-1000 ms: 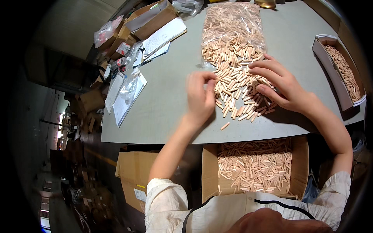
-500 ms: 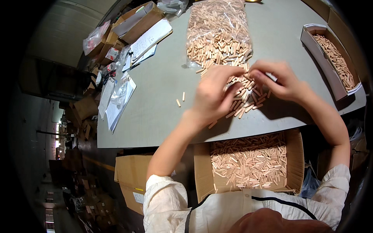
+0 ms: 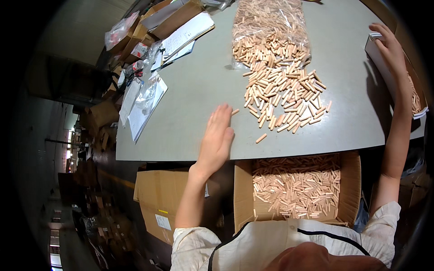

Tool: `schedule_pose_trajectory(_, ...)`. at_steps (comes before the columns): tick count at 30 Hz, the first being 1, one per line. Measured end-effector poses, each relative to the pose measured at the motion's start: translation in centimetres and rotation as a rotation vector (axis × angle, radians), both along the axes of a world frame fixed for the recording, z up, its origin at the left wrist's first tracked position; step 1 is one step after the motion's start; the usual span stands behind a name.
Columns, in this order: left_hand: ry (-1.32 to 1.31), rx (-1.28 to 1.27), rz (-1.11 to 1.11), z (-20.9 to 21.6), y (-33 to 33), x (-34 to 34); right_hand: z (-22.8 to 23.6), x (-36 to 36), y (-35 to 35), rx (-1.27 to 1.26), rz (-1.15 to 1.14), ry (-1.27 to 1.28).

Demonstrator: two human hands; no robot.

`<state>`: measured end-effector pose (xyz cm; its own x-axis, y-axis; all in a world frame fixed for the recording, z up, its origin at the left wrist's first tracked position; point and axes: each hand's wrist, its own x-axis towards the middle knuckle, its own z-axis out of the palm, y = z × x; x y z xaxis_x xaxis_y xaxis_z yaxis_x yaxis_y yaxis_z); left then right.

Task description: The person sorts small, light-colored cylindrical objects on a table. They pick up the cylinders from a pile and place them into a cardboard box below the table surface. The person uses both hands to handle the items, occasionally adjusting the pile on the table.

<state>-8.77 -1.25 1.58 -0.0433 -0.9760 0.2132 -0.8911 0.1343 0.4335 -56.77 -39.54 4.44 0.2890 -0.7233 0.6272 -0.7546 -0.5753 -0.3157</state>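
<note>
Dowels [image 3: 282, 101], short pale wooden pegs, lie scattered in a loose heap on the grey table [image 3: 190, 104], their long axes pointing every which way, though many run roughly left to right. Nearest the person, below the table's edge, an open cardboard box [image 3: 350, 180] holds a thick layer of the same pegs, again lying in all directions. Just above it, one stray dowel [image 3: 261, 138] rests apart from the heap, slanted. Left hand [image 3: 217, 140] lies flat on the table near its front edge, palm down, fingers straight and together pointing away from the person, gripping nothing; a single peg sits just beside its fingertips. Past the heap, a clear plastic bag [image 3: 266, 27] spills more pegs from its open mouth. Over at the right edge, the right arm stretches far forward and the right hand [image 3: 391, 45] rests on the rim of a narrow tray [image 3: 377, 52], fingers loosely curved over it, not clenched.
</note>
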Motion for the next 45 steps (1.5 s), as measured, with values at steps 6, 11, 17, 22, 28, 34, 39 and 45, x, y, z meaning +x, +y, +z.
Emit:
schedule_pose_trajectory(6,1.179,-0.038,0.058,1.0,0.6,0.2,-2.1,10.9,6.9,0.119,0.500,-0.133)
schedule_pose_trajectory(11,1.186,-0.086,0.114,0.6,0.2,1.1,-4.7,14.5,8.6,0.346,0.578,-0.035)
schedule_pose_trajectory(17,0.105,-0.017,-0.113,0.5,-0.3,-2.1,-4.9,14.1,7.7,0.360,0.617,-0.078)
schedule_pose_trajectory(22,0.147,0.017,-0.307,0.9,1.3,-4.3,-5.6,14.1,6.9,0.349,0.654,-0.058)
schedule_pose_trajectory(28,0.201,0.108,-0.408,2.2,3.3,-6.2,-5.8,14.0,6.7,0.343,0.661,-0.058)
schedule_pose_trajectory(34,0.849,0.335,-0.495,2.7,4.0,-6.1,-5.9,14.2,6.7,0.351,0.657,-0.059)
schedule_pose_trajectory(39,1.061,0.167,-0.160,1.6,1.6,-5.3,-5.7,14.1,6.6,0.343,0.658,-0.031)
schedule_pose_trajectory(45,0.335,-0.082,0.066,0.1,-2.7,-3.9,-5.6,14.0,6.4,0.319,0.674,-0.027)
